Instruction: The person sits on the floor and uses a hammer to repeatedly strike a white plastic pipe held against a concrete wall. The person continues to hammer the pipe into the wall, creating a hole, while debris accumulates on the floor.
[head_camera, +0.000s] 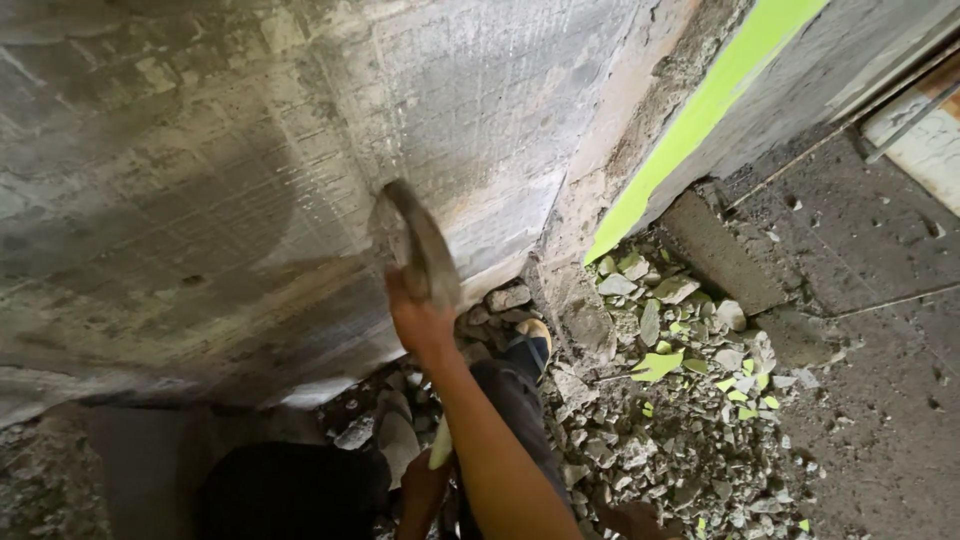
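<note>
From the head view, the right hand (420, 318) is raised in front of a grey concrete wall (200, 180), its grip closed tight around the lower end of a hammer (418, 240); the fingers wrap fully round the handle, with no gap showing between them and it. The hammer is blurred, so its head cannot be made out sharply, but it rises up and to the left from the fist, and its upper end lies against or just in front of the scored wall face; whether it actually touches cannot be told. The bare forearm runs down from the hand toward the bottom edge of the picture. The left hand (425, 490) shows only in part, low down beside the right forearm, near a pale strip (441, 445); its grip is too hidden to say whether it is open or closed. Below the hammer, at the foot of the wall, lies a heap of broken rubble (650, 400) on the floor (880, 420), scattered with bright green flakes. A bright green stripe (700, 110) runs slantwise up the wall's right-hand portion. A dark shoe (528, 350) stands among the rubble just right of the raised hand.
</note>
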